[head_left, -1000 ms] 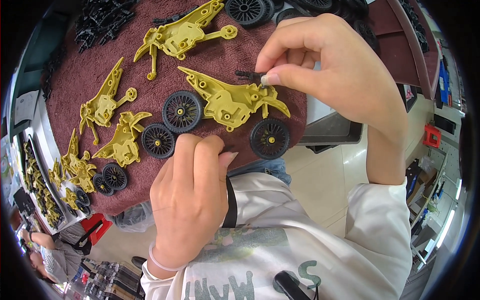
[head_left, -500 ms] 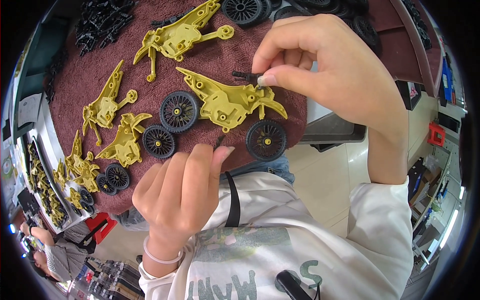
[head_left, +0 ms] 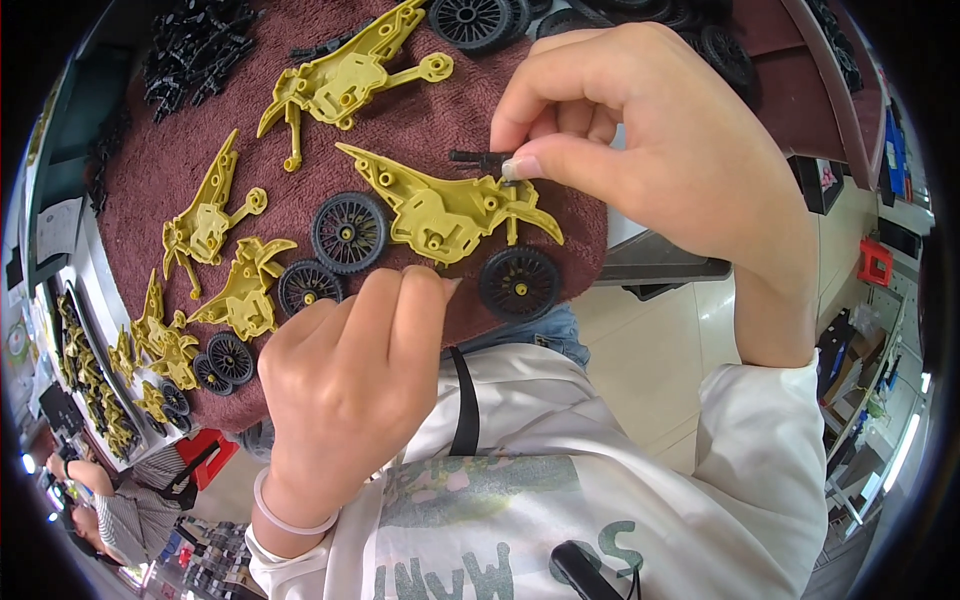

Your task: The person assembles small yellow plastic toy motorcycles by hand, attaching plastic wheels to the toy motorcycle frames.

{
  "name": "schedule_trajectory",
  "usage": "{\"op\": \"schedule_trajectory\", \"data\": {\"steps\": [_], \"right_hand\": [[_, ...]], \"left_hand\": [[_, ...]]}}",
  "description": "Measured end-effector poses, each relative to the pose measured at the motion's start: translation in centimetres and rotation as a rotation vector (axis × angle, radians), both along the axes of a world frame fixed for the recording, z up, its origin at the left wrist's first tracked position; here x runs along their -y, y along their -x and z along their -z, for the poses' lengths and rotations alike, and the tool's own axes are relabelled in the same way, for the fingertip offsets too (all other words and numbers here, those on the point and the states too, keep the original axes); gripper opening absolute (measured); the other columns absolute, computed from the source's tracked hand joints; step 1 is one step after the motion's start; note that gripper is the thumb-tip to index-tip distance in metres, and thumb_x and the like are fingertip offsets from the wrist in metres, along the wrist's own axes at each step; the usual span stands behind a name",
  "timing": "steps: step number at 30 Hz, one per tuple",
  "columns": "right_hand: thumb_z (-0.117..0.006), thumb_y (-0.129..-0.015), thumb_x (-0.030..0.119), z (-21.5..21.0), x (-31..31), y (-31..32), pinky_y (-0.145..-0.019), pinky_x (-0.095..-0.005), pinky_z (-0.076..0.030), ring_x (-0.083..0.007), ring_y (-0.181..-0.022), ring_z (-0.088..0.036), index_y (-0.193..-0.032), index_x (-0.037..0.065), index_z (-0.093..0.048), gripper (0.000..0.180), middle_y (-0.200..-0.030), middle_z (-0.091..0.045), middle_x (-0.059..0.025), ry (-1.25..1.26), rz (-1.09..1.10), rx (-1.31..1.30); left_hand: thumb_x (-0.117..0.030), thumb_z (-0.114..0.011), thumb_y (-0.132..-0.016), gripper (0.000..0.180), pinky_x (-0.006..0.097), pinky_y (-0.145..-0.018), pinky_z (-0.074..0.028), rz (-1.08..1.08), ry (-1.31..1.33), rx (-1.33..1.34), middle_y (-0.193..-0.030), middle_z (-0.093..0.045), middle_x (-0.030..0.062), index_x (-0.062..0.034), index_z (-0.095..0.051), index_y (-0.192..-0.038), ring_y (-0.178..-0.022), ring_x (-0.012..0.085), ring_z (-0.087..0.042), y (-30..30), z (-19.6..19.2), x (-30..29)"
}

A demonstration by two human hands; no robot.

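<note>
My right hand [head_left: 645, 140] pinches a black toy handlebar [head_left: 478, 158] between thumb and forefinger, at the front end of a yellow toy motorbike body half [head_left: 435, 222]. That half lies on the towel, inner side up. One black spoked wheel [head_left: 349, 232] sits at its rear end and another black wheel [head_left: 520, 284] below its fork. My left hand [head_left: 350, 375] is closed just below the body, fingertips turned down and mostly hidden; what they hold does not show. It partly covers a third wheel [head_left: 310, 286].
A larger yellow body half [head_left: 345, 85] lies farther back on the brown towel [head_left: 300, 195]. Smaller yellow bodies [head_left: 205, 225] and wheels line the left. A pile of black parts [head_left: 195, 60] is back left; more black wheels [head_left: 470, 20] are at the back. A person [head_left: 120, 500] is lower left.
My left hand has shifted slightly left and turned over, hiding the small black piece seen at its fingertips before. The right hand with the handlebar has moved slightly left in view, as has the towel's layout.
</note>
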State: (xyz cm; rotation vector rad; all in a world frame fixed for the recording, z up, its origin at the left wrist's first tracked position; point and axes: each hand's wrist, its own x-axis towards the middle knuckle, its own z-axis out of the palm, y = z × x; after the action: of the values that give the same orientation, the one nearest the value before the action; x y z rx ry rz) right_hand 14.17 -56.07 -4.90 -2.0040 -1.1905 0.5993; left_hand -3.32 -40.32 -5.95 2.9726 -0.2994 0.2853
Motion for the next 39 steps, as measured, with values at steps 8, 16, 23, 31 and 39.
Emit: {"op": "schedule_trajectory", "data": {"steps": [8, 16, 23, 31, 39], "right_hand": [[-0.065, -0.085, 0.008, -4.0, -0.7, -0.6, -0.06, -0.0294, -0.049, -0.02, -0.064, -0.064, -0.088, -0.005, -0.068, 0.014, -0.076, -0.068, -0.0154, 0.228, -0.012, -0.181], [-0.064, -0.084, 0.006, -6.6, -1.9, -0.9, -0.059, -0.0313, -0.048, -0.0232, -0.061, -0.063, -0.086, -0.006, -0.067, 0.013, -0.073, -0.067, -0.0161, 0.483, 0.077, -0.355], [-0.065, -0.085, 0.008, -1.8, -0.6, -0.5, -0.061, -0.034, -0.05, -0.027, -0.066, -0.065, -0.087, -0.007, -0.066, 0.016, -0.075, -0.067, -0.0189, 0.2, -0.023, -0.133], [-0.067, -0.083, 0.005, -0.2, 0.0, 1.1, -0.063, -0.0267, -0.045, -0.0125, -0.07, -0.057, -0.093, -0.003, -0.067, 0.013, -0.08, -0.061, -0.0053, 0.017, -0.025, 0.027], [-0.071, -0.08, 0.005, 0.2, -0.2, 0.9, -0.06, -0.0273, -0.044, -0.0109, -0.065, -0.056, -0.09, -0.003, -0.067, 0.013, -0.071, -0.059, -0.0027, 0.016, -0.005, -0.004]], "left_hand": [[-0.008, -0.062, -0.079, 0.018, 0.031, -0.043, -0.038, -0.002, -0.007, -0.124, -0.062, -0.044, 0.0026, -0.0097, -0.046, -0.072, -0.045, 0.0159, -0.049, -0.8, -1.0, 0.3], [-0.008, -0.063, -0.086, 0.017, 0.041, -0.048, -0.04, -0.034, 0.047, -0.291, -0.066, -0.055, 0.0102, -0.0041, -0.05, -0.075, -0.051, 0.032, -0.054, -1.6, -1.8, 0.6], [-0.008, -0.063, -0.087, 0.017, 0.041, -0.05, -0.041, -0.079, 0.067, -0.278, -0.068, -0.056, 0.0112, -0.0042, -0.051, -0.076, -0.053, 0.0328, -0.056, -0.9, -1.4, 0.3], [-0.013, -0.07, -0.083, 0.017, 0.032, -0.053, -0.042, -0.198, 0.154, 0.081, -0.069, -0.047, 0.0038, -0.0065, -0.054, -0.082, -0.058, 0.0189, -0.052, 1.4, 1.3, 1.0], [-0.008, -0.069, -0.079, 0.014, 0.032, -0.05, -0.04, -0.192, 0.179, 0.082, -0.068, -0.048, 0.0039, -0.0067, -0.055, -0.079, -0.053, 0.0185, -0.051, 1.0, 1.4, 1.1]]}}
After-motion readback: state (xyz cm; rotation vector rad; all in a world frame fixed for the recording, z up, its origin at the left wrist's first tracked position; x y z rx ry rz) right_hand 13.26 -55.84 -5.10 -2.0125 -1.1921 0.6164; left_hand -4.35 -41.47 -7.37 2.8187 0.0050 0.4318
